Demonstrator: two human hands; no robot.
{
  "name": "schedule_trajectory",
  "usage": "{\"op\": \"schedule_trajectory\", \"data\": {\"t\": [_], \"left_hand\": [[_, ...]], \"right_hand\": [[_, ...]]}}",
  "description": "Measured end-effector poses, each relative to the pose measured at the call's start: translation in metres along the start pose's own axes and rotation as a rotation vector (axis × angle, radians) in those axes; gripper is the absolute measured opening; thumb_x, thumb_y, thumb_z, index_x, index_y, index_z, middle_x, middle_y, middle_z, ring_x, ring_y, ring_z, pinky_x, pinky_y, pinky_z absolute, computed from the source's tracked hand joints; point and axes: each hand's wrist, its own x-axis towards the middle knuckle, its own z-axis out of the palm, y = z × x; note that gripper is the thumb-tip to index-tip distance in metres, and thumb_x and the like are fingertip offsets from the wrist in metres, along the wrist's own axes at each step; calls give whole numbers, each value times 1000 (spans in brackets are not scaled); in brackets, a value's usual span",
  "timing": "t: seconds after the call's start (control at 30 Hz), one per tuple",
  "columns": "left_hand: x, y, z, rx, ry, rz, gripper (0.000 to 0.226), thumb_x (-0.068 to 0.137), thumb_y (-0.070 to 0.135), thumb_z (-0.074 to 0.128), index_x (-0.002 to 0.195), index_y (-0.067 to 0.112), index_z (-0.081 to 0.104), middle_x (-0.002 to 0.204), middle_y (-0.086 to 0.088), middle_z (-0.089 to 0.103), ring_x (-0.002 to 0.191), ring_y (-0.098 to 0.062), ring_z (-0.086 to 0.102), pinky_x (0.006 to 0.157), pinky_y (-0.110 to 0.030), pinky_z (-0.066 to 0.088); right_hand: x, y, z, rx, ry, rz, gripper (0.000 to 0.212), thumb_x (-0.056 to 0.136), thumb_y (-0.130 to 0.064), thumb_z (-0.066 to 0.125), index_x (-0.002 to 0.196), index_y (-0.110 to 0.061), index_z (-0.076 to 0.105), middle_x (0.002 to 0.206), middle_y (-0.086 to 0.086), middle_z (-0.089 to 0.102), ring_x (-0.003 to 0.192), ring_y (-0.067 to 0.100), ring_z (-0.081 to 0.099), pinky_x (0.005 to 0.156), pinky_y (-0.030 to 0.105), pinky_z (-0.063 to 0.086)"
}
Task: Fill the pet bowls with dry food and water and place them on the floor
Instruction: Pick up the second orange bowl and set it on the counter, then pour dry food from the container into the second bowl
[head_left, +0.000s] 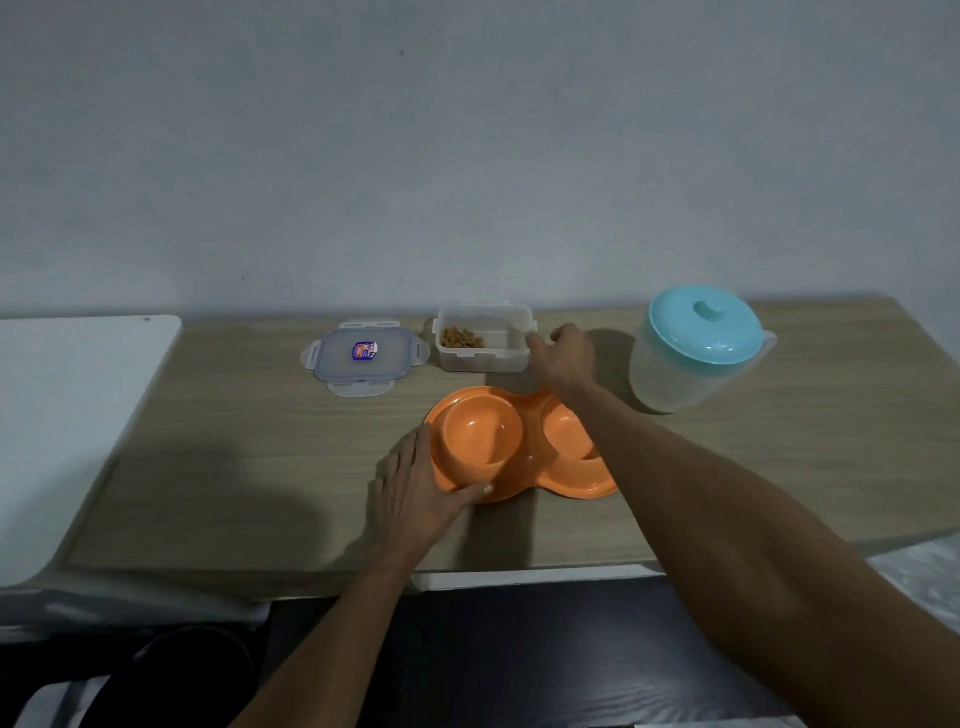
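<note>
1. Wooden table (234, 431) against a pale wall; white surface (67, 415) adjoining at left
2. Translucent pitcher (685, 358) with teal lid, upright, far right on table, well apart from the rest
3. Orange double pet bowl (519, 467) near centre, both wells empty, on table
4. Left hand (415, 483) laid flat on bowl's left rim, fingers extended, thumb hooked at near edge
5. Right hand (563, 353) reaching over right well, fingers curled on right end of clear food container (485, 338); grip firmness not discernible
6. Container lidless, just beyond bowl, small heap of dry food (461, 338) at its left side
7. Clip lid (363, 356) lying flat, just left of container
</note>
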Motion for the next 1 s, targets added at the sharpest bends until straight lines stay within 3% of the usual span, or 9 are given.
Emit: {"op": "schedule_trajectory", "data": {"t": [0.17,0.27,0.37,0.47,0.6,0.67,0.77,0.9,1.0], "left_hand": [[6,-4,5,120,16,15,109,69,73,63,153,28,11,158,-2,23,142,-27,28,110,-47,34],[6,-2,6,184,9,31,109,69,73,62,153,29,9,157,-2,20,142,-28,26,109,-47,35],[6,-1,5,188,0,26,112,66,77,61,153,29,10,156,-2,22,141,-28,27,108,-48,36],[3,3,1,175,-22,14,115,63,80,62,153,29,11,156,-2,21,142,-28,26,108,-48,35],[1,7,-2,173,-16,2,116,60,81,63,152,29,14,155,-3,25,141,-29,29,105,-49,37],[0,10,-4,159,-32,-7,116,60,78,66,151,29,15,156,-3,25,141,-30,28,106,-50,36],[-1,13,-7,152,-42,-4,113,62,74,69,151,27,18,156,-3,26,142,-30,28,107,-51,35],[-2,12,-7,148,-29,14,113,61,75,69,151,26,20,154,-4,29,141,-30,30,107,-51,36],[-2,13,-9,122,-36,26,112,63,71,72,151,25,21,155,-4,29,141,-30,30,109,-52,35]], "right_hand": [[27,-13,22,79,-98,158,50,88,-35,67,115,6,63,112,19,68,102,34,67,86,41,57],[26,-12,25,166,-148,201,41,89,-27,66,111,7,62,109,15,66,94,32,67,75,36,59],[18,-13,18,354,-204,223,30,92,-20,60,112,3,57,115,16,60,101,33,62,81,46,60],[6,-14,0,424,-213,181,23,93,-15,58,110,0,55,107,13,54,99,32,60,81,48,60],[-12,-5,-33,416,-162,80,9,82,-14,62,82,-9,55,83,11,54,83,28,60,78,53,60],[-27,-3,-49,421,-144,35,19,83,-10,63,73,-13,47,72,7,46,76,25,56,78,51,60],[-49,3,-69,386,-130,-73,21,87,-8,65,76,-12,48,74,7,49,77,21,57,79,44,61],[-75,16,-82,253,-86,-224,24,82,-19,71,71,-17,51,80,20,60,80,33,64,78,51,58],[-89,24,-81,140,-30,-341,23,80,-21,72,73,-15,52,77,8,61,69,19,58,63,36,47]]}}
